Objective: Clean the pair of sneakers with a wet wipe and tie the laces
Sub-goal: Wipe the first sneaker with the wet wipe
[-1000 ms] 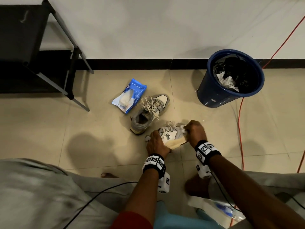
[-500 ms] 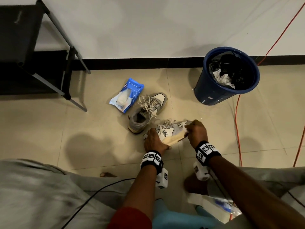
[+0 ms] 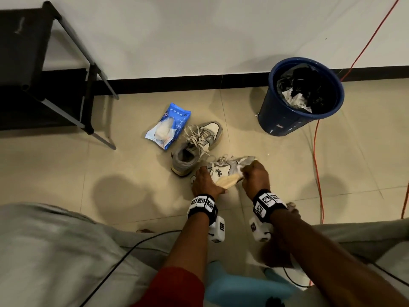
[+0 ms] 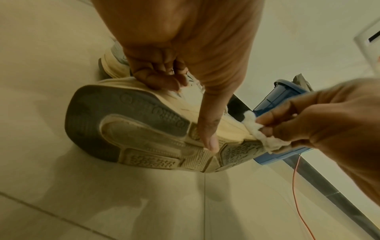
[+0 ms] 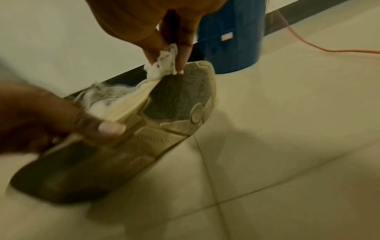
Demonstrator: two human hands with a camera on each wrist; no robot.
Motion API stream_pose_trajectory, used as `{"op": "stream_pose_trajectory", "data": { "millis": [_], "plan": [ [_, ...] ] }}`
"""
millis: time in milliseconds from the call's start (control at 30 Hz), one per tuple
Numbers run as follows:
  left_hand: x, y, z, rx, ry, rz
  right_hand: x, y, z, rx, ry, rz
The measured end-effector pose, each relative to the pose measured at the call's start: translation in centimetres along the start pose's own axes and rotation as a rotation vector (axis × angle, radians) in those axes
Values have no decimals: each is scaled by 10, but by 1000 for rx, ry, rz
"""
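Tiled floor (image 3: 66, 173), left hand (image 3: 204, 181) gripping sneaker (image 3: 223, 171), right hand (image 3: 254, 176) pinching wipe (image 4: 259, 131)

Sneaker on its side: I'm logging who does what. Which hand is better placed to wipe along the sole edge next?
Right. The right hand already pinches the wet wipe against the sneaker near its toe, while the left hand grips the heel end to steady it.

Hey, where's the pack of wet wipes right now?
In the head view, the wipes pack lies on the floor left of center, just left of the standing sneaker, between the black rack and blue bin.
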State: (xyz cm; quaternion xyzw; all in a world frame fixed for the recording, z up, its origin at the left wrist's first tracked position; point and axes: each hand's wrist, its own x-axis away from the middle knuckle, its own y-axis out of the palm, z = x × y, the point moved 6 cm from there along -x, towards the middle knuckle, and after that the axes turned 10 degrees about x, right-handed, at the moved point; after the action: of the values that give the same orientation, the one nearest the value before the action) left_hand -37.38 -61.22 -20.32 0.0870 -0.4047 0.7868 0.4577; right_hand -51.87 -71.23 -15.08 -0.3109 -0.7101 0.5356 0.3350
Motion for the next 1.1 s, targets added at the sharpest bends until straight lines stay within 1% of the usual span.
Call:
{"op": "stream_pose_trajectory", "data": {
  "millis": [33, 67, 100, 133, 200, 233, 267, 333, 367, 400, 467, 500, 567, 600, 633, 700, 733, 767, 800, 833, 867, 900, 933, 967, 1000, 1067, 1100],
  "plan": [
    [0, 0, 0, 0, -6, -4, 8, 5, -14, 59, -109, -54],
    [0, -1, 3, 0, -11, -5, 16, 12, -24, 133, -227, -72],
    [-1, -1, 5, -2, -20, -17, 17, 13, -22, 153, -261, -62],
    [-1, -2, 7, -6, -33, -31, 11, 10, -10, 98, -183, -60],
    [-4, -2, 7, 0, -53, -40, -5, -7, 25, -11, 127, 68],
    [-4, -2, 6, -1, -55, -47, -9, -8, 34, -4, 203, 83],
    [-4, -2, 6, -2, -52, -50, -10, -8, 30, 42, 169, 64],
    [-4, -1, 6, 3, -45, -46, -11, -1, 16, 153, -42, -20],
    [-2, 1, 7, -10, -49, -50, -16, -1, 18, 187, -95, -54],
    [0, 3, 7, -34, -49, -52, -24, -5, 27, 167, -44, -101],
    [5, 7, 7, -87, -33, -33, -38, -11, 40, 130, 88, -44],
    [9, 10, 7, -105, -20, -28, -39, -6, 33, 130, 61, -67],
    [14, 14, 8, -118, 7, -12, -32, 13, 3, 179, -184, -164],
    [15, 15, 8, -121, 20, -2, -30, 19, -2, 197, -259, -206],
    [15, 16, 8, -123, 28, 3, -35, 17, 4, 178, -230, -245],
    [18, 16, 10, -122, 42, 12, -50, 2, 32, 144, -19, -162],
    [20, 15, 10, -119, 45, 20, -51, 0, 38, 143, 19, -149],
    [21, 15, 11, -116, 46, 28, -48, 0, 29, 157, -43, -178],
    [23, 15, 11, -111, 45, 37, -40, 3, 14, 178, -163, -237],
    [23, 15, 10, -111, 46, 46, -35, 9, 4, 188, -261, -258],
    [23, 15, 11, -115, 50, 51, -36, 9, 4, 174, -279, -268],
    [23, 15, 11, -113, 55, 48, -42, 3, 13, 141, -187, -276],
    [24, 15, 12, -106, 60, 44, -50, -5, 30, 116, -51, -209],
    [24, 15, 11, -97, 60, 44, -52, -9, 43, 121, 29, -172],
    [24, 14, 11, -95, 56, 44, -51, -8, 43, 129, 14, -159],
    [23, 13, 11, -100, 46, 36, -34, 0, 19, 152, -221, -246],
    [22, 12, 11, -97, 44, 31, -29, 3, 13, 142, -296, -244]
  ]
}}
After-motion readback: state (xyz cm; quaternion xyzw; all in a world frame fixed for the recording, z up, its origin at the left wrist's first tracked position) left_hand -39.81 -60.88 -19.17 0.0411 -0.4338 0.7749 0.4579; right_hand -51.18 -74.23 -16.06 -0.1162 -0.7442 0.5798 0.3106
